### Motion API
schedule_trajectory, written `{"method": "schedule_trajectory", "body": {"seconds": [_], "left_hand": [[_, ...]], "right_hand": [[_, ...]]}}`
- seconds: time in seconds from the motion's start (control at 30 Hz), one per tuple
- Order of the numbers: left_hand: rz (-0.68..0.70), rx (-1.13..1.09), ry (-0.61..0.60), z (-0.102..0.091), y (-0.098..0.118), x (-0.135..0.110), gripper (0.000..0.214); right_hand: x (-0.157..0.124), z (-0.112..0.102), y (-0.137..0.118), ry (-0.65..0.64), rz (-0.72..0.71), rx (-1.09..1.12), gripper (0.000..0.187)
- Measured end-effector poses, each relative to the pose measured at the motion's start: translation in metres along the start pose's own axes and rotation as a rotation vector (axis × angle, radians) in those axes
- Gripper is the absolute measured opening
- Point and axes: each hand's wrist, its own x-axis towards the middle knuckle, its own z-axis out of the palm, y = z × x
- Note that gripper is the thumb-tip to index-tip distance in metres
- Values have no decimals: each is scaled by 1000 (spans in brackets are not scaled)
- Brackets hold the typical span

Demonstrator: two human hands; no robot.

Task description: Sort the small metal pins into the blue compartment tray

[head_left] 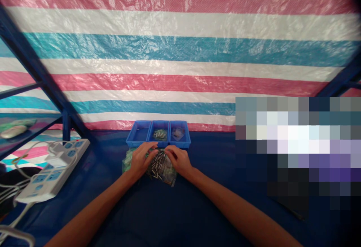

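Note:
My left hand (141,159) and my right hand (178,159) rest side by side on a pile of clear plastic bags (158,166) that hold small metal pins and green parts, on the dark blue table. The fingers of both hands are curled and pinch at the top of the pile, close together. What each pinch holds is too small to name. Just beyond the hands stand three blue trays (158,134) in a row. The middle and right trays hold small bagged parts; the left one looks bare.
A white power strip (53,170) with plugs and white cables lies at the left. A blue metal frame (42,77) rises at the left. A striped tarp (180,51) hangs behind. A blurred-out patch covers the right side of the table.

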Motion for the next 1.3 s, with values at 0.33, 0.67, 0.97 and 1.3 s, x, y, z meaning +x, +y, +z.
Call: {"method": "schedule_trajectory", "body": {"seconds": [0.33, 0.67, 0.97, 1.3], "left_hand": [[22, 11, 62, 2, 1, 2, 23], [62, 25, 79, 3, 1, 5, 17], [50, 10, 97, 0, 6, 7, 17], [43, -1, 101, -1, 5, 7, 16]], "right_hand": [[2, -1, -1, 67, 135, 19, 25], [2, 0, 0, 59, 136, 23, 24], [1, -1, -1, 34, 104, 15, 24], [0, 0, 1, 43, 77, -2, 25]]}}
